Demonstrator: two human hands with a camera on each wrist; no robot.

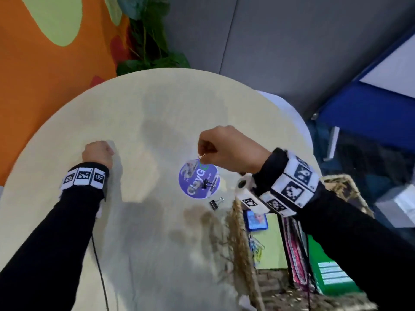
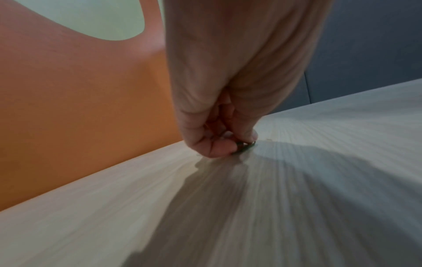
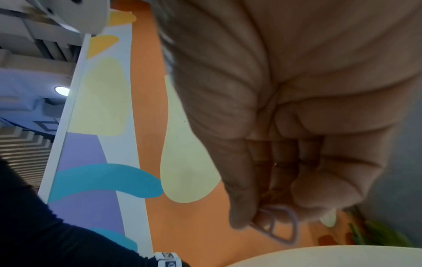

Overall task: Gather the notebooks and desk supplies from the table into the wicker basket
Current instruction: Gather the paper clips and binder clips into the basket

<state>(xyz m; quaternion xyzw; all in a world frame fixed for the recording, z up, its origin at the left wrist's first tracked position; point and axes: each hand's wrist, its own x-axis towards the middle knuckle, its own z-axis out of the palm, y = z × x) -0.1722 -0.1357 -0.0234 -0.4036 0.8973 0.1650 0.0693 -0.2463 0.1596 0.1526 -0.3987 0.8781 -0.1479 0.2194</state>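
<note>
My right hand (image 1: 203,151) hovers over the middle of the round table (image 1: 134,122) and pinches a wire paper clip (image 1: 201,156) between thumb and fingers. The right wrist view shows the paper clip (image 3: 279,228) under the curled right hand (image 3: 262,216). Just below it a round purple disc (image 1: 193,185) lies on the table with a black binder clip (image 1: 208,182) on it. A second binder clip (image 1: 216,203) lies beside the wicker basket (image 1: 239,234). At the left, my left hand (image 1: 110,149) (image 2: 237,144) pinches a small dark thing (image 2: 245,146) against the tabletop; I cannot tell what it is.
The basket at the table's right edge holds a pale green notebook (image 1: 271,241), a patterned notebook (image 1: 294,250), a green book (image 1: 325,265), a blue card (image 1: 256,219) and several coloured paper clips (image 1: 256,245). A plant (image 1: 148,37) and an orange wall (image 1: 45,75) stand behind the table.
</note>
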